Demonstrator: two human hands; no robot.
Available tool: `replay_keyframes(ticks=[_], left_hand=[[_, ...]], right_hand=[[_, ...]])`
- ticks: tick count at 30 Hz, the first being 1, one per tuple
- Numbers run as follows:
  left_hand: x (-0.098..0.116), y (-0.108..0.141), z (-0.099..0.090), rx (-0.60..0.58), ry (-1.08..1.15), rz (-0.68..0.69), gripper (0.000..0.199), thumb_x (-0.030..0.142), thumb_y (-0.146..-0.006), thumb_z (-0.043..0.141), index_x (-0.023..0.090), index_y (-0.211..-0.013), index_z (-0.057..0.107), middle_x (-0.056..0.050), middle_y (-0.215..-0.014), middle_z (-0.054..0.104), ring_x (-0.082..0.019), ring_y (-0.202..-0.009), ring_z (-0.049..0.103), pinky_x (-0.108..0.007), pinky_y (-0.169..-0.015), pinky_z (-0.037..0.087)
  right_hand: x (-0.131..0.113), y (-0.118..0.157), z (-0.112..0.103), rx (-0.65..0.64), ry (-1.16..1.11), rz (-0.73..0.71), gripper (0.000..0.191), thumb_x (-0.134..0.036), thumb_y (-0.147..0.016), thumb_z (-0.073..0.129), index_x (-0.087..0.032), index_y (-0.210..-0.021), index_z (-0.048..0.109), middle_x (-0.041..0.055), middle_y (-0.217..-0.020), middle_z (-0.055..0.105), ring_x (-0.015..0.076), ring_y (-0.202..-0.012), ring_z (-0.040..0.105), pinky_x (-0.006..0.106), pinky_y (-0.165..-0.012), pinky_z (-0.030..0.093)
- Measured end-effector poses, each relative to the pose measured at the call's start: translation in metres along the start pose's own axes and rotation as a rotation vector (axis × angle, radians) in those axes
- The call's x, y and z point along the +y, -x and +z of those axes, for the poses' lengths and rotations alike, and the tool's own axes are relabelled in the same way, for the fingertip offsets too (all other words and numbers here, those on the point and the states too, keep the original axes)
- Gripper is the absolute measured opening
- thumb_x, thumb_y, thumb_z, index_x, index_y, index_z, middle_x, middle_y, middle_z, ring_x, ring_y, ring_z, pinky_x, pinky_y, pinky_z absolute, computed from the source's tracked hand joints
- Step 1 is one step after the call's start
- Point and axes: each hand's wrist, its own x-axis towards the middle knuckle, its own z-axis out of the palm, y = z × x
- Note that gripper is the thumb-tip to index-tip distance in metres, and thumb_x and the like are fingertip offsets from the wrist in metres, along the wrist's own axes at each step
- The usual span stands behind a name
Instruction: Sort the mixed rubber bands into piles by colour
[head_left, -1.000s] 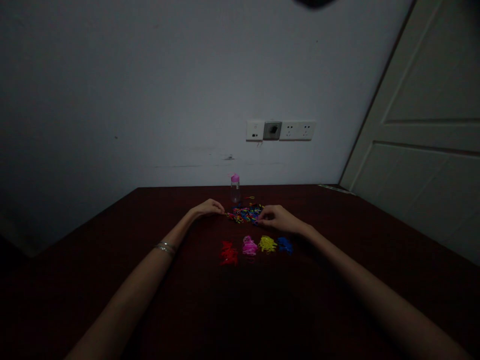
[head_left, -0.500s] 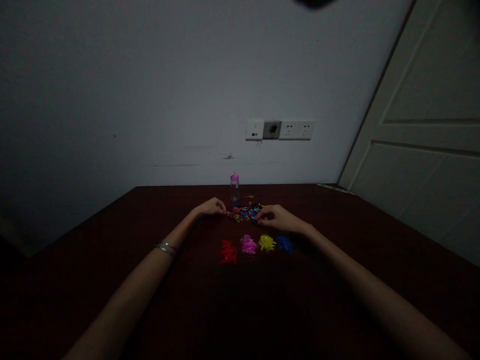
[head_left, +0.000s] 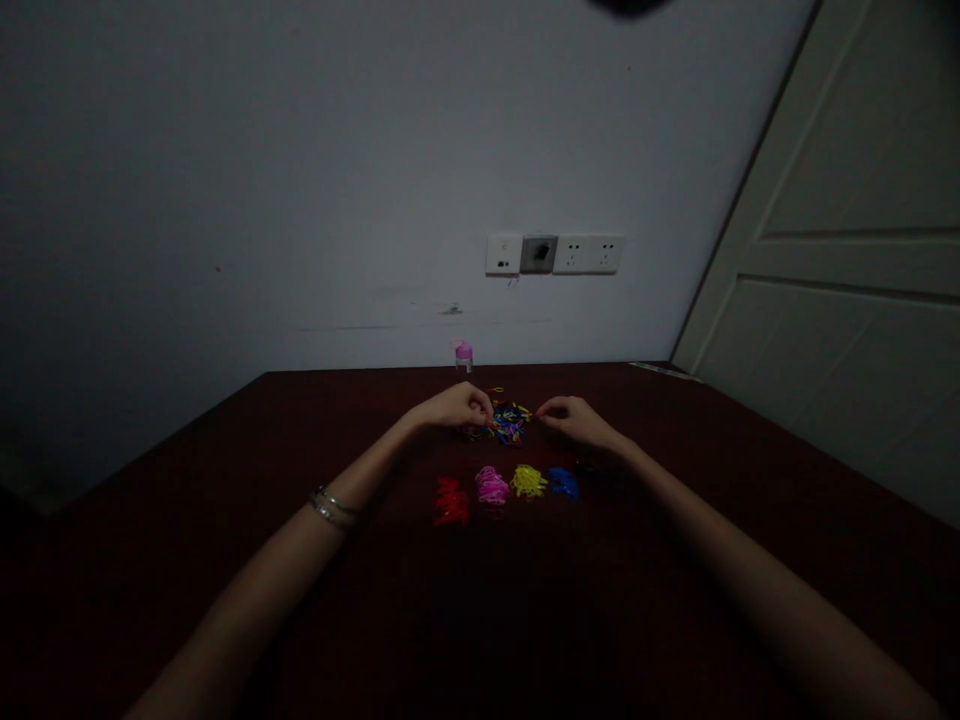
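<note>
A mixed pile of small colourful elastic bands (head_left: 510,424) lies on the dark red-brown table. My left hand (head_left: 459,404) reaches over the pile's left side, hiding part of it, its thumb and fingers closed in a pinch. At the right edge, my right hand (head_left: 573,416) also pinches, fingertips beside the bands. What either hand holds is too small and dark to name. Nearer to me, single-colour heaps lie in a row: red bands (head_left: 451,501), pink bands (head_left: 492,486), yellow bands (head_left: 529,482) and blue bands (head_left: 562,483).
Behind my left hand stands a clear bottle with a pink cap (head_left: 464,352), its lower part hidden. A few loose bands (head_left: 494,390) lie beyond the pile. Sockets (head_left: 586,254) sit on the wall behind the table, and a white door (head_left: 847,330) is at the right.
My left hand has moved right, over the pile's left side and in front of the bottle. My right hand has drawn back slightly rightward and away from me, to the pile's edge.
</note>
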Motion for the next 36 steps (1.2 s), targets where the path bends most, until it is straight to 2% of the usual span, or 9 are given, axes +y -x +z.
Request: replay_keyframes(ticks=[5,9,12,15,18,22,25,29,36], left_hand=[[0.028,0.001,0.03,-0.161,-0.013,0.102,0.017,0.021,-0.065,0.058,0.011,-0.077,0.066,0.001,-0.052,0.051,-0.006,-0.046,0.039,-0.02,-0.045,0.025],[0.027,0.0,0.05,-0.243,-0.026,0.126,0.016,0.02,-0.064,0.058,0.012,-0.076,0.067,0.0,-0.053,0.054,-0.007,-0.046,0.041,-0.019,-0.044,0.026],[0.024,-0.001,0.053,-0.248,-0.019,0.117,0.018,0.021,-0.063,0.06,0.014,-0.077,0.068,0.001,-0.053,0.054,-0.007,-0.046,0.041,-0.019,-0.045,0.026],[0.018,-0.003,0.041,-0.168,0.01,0.098,0.019,0.022,-0.064,0.06,0.013,-0.079,0.068,0.0,-0.054,0.055,-0.007,-0.048,0.041,-0.02,-0.047,0.026],[0.002,-0.006,0.021,-0.041,0.077,0.043,0.02,0.024,-0.065,0.059,0.012,-0.079,0.068,-0.001,-0.057,0.056,-0.007,-0.05,0.041,-0.02,-0.048,0.028],[-0.04,-0.008,-0.002,0.218,0.178,-0.116,0.022,0.026,-0.066,0.058,0.009,-0.076,0.067,-0.002,-0.057,0.056,-0.007,-0.05,0.042,-0.02,-0.048,0.03],[-0.072,-0.007,-0.011,0.402,0.259,-0.236,0.021,0.026,-0.064,0.059,0.008,-0.072,0.065,-0.002,-0.055,0.054,-0.007,-0.048,0.042,-0.02,-0.046,0.03],[-0.095,-0.003,-0.014,0.465,0.278,-0.313,0.026,0.03,-0.066,0.055,0.008,-0.077,0.064,0.004,-0.041,0.041,-0.005,-0.037,0.03,-0.02,-0.038,0.02],[-0.093,0.0,-0.014,0.461,0.287,-0.332,0.029,0.033,-0.067,0.055,0.008,-0.078,0.064,0.006,-0.038,0.034,-0.004,-0.035,0.025,-0.019,-0.037,0.015]], right_hand=[[-0.002,0.0,0.001,-0.034,0.037,-0.042,0.022,-0.023,-0.068,0.052,-0.014,-0.083,0.067,0.0059,-0.082,0.066,0.0154,-0.072,0.058,0.025,-0.067,0.044],[-0.004,0.0,0.001,-0.06,0.015,-0.03,0.023,-0.022,-0.067,0.053,-0.014,-0.084,0.066,0.0053,-0.078,0.066,0.0142,-0.069,0.057,0.025,-0.065,0.044],[-0.007,0.001,0.002,-0.119,-0.042,-0.007,0.024,-0.022,-0.066,0.054,-0.013,-0.085,0.066,0.0046,-0.076,0.066,0.0138,-0.068,0.057,0.024,-0.063,0.044],[-0.011,0.002,0.004,-0.193,-0.113,0.016,0.026,-0.022,-0.065,0.055,-0.013,-0.087,0.065,0.0045,-0.075,0.065,0.0131,-0.066,0.056,0.024,-0.06,0.044],[-0.017,0.003,0.007,-0.215,-0.149,0.019,0.026,-0.021,-0.066,0.054,-0.013,-0.088,0.065,0.0041,-0.075,0.064,0.0124,-0.065,0.055,0.024,-0.06,0.043],[-0.024,0.004,0.015,-0.225,-0.164,-0.012,0.028,-0.022,-0.066,0.055,-0.012,-0.091,0.064,0.0038,-0.077,0.063,0.012,-0.065,0.055,0.024,-0.061,0.043],[-0.027,0.006,0.022,-0.224,-0.142,-0.039,0.029,-0.02,-0.066,0.056,-0.013,-0.094,0.063,0.0037,-0.08,0.062,0.0117,-0.068,0.055,0.023,-0.062,0.044],[-0.029,0.007,0.03,-0.228,-0.08,-0.074,0.033,-0.017,-0.068,0.053,-0.014,-0.1,0.062,0.0034,-0.08,0.062,0.0117,-0.068,0.055,0.023,-0.062,0.043],[-0.033,0.008,0.031,-0.228,-0.026,-0.108,0.031,-0.015,-0.07,0.049,-0.014,-0.097,0.063,0.0029,-0.075,0.063,0.0113,-0.065,0.055,0.021,-0.061,0.041]])
